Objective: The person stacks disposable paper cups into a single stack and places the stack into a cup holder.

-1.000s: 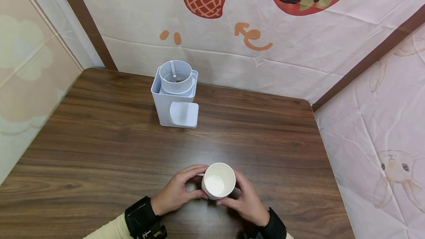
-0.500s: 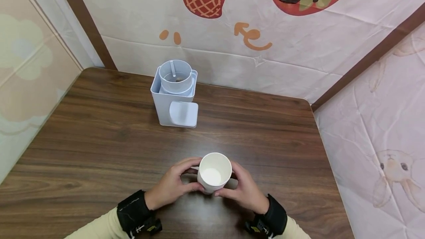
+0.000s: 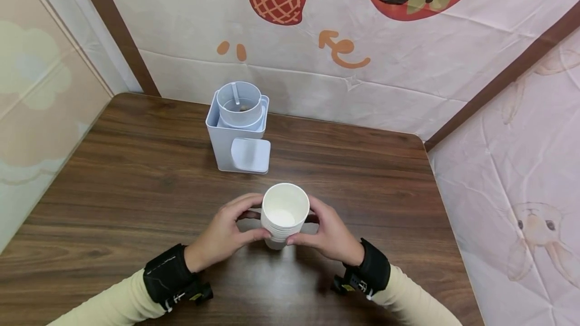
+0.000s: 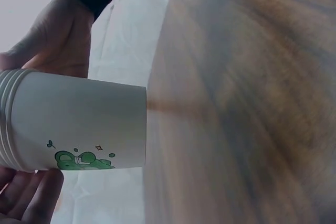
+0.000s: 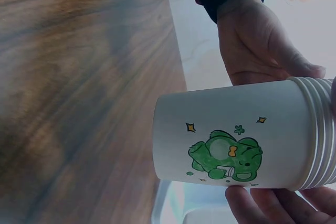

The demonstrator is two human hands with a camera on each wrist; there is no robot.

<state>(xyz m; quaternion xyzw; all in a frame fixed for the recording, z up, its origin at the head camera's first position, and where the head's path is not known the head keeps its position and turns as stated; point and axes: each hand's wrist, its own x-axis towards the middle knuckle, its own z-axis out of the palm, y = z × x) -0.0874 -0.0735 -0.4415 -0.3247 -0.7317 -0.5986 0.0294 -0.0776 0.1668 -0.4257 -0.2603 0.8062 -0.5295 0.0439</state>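
Both hands hold a stack of white paper cups [image 3: 284, 209], mouth upward, near the middle of the table. The left hand [image 3: 226, 233] grips its left side, thumb in front and fingers behind. From the other side the right hand [image 3: 330, 230] grips it in the same way. Several stacked rims show at the top of the cups [image 5: 236, 135] in the right wrist view, with a green bear printed on the outermost wall. Part of a green print also shows on the cups [image 4: 79, 119] in the left wrist view. The stack appears raised off the table.
A pale blue square holder [image 3: 222, 150] stands at the back of the wooden table [image 3: 136, 190], with a round cup-like piece [image 3: 240, 107] in its top and a tray-like part [image 3: 251, 156] at its front. Printed cloth [image 3: 290, 79] hangs behind the table.
Both hands have moved the stack of paper cups forward and slightly left, toward the blue holder, and it looks higher. More of its side and rims shows now. The holder has not moved.
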